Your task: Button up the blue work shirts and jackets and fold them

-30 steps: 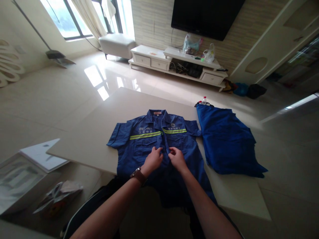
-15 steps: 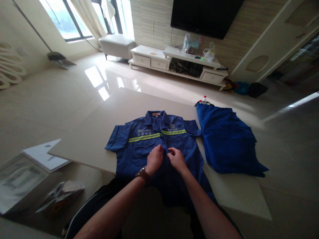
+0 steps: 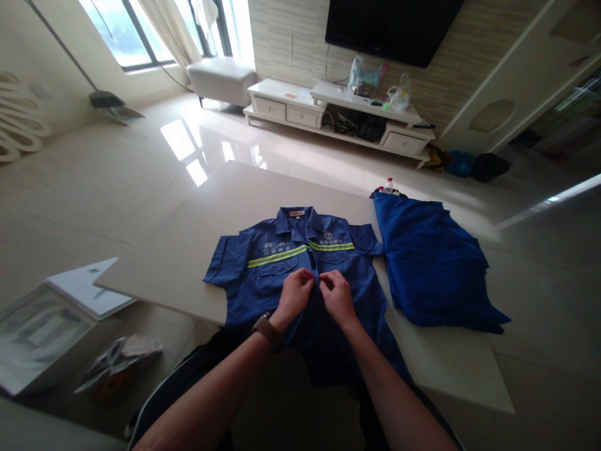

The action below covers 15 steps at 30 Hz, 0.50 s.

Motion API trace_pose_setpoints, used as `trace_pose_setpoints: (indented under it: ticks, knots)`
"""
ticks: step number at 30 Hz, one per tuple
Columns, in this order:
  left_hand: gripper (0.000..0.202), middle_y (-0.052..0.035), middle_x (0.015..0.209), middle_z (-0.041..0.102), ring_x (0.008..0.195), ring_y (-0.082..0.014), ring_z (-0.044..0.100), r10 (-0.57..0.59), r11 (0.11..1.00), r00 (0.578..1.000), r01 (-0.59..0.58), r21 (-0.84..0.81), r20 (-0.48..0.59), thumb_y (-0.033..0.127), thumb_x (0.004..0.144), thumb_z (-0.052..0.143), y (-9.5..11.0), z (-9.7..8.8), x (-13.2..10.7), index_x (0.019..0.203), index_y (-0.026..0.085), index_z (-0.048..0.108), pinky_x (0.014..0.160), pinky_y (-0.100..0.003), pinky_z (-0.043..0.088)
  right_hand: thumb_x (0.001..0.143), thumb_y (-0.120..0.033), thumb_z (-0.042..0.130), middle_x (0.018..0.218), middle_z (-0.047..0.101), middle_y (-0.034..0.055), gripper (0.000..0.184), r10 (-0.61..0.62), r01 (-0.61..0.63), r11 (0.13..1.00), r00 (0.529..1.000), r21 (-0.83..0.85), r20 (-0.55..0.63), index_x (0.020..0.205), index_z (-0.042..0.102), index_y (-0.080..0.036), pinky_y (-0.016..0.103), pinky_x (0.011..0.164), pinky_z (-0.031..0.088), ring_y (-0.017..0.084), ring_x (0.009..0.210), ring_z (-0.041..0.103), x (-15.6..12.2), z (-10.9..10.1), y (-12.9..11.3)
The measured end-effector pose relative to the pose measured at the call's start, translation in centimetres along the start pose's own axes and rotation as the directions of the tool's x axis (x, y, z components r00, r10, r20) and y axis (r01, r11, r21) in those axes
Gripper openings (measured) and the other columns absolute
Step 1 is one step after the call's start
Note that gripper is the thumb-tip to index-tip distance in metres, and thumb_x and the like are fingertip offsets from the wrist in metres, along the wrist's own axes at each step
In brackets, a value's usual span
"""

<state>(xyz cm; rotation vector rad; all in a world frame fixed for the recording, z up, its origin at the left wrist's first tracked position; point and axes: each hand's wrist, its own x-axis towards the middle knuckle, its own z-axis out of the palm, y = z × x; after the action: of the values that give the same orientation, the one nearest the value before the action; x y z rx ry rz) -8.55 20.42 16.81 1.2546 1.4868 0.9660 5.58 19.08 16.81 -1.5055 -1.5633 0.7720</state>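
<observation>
Dark blue shirt (image 3: 267, 297) with yellow-and-grey stripes; brighter blue cloth (image 3: 434, 266).

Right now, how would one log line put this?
left hand: at front of shirt; right hand: same, beside left; shirt: spread on table; blue cloth: right of shirt

Shirt (image 3: 263, 291) before me: cloth, matt, lightly creased; its stripe (image 3: 278, 255) looks smoother and brighter. Blue cloth (image 3: 434, 269) beside it: smooth, faint sheen. Bench (image 3: 188, 250): smooth, low gloss; substance uncertain to me. Floor (image 3: 94, 207): polished, glossy, with mirror-like reflections. Handled bag (image 3: 400, 97): thin, crinkled, translucent plastic. Wall (image 3: 286, 37): matt, ribbed in look. My watch strap (image 3: 270, 332): dull; leather or other, I cannot tell.
</observation>
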Motion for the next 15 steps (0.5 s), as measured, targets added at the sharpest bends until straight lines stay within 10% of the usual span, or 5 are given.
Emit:
trace_pose_setpoints:
  ticks: [5,15]
  knots:
    - [0.014,-0.0064,0.075,0.073,0.071,-0.0163,0.066,-0.104,0.973,0.994,0.11,-0.203,0.042,0.024,0.076,0.078,-0.42,0.13,0.02,0.078,0.012,0.073,0.067,-0.025,0.048,0.085,-0.025,0.056,0.089,0.066,0.0061,0.015,-0.05,0.05,0.998,0.999,-0.026,0.01,0.086,0.07,-0.02,0.032,0.078,0.05,0.021,0.085,0.064,-0.06,0.14,-0.24]
    - [0.019,-0.0036,0.073,0.071,0.066,-0.0128,0.064,-0.244,0.866,0.97,0.211,-0.454,-0.015,0.001,0.064,0.068,-0.6,0.75,-0.24,0.079,0.012,0.07,0.063,-0.021,0.046,0.082,-0.026,0.059,0.084,0.065,0.0034,0.008,0.032,-0.032,0.999,0.999,-0.009,0.014,0.085,0.065,-0.021,0.032,0.073,0.048,0.02,0.078,0.062,-0.04,0.63,-0.19]
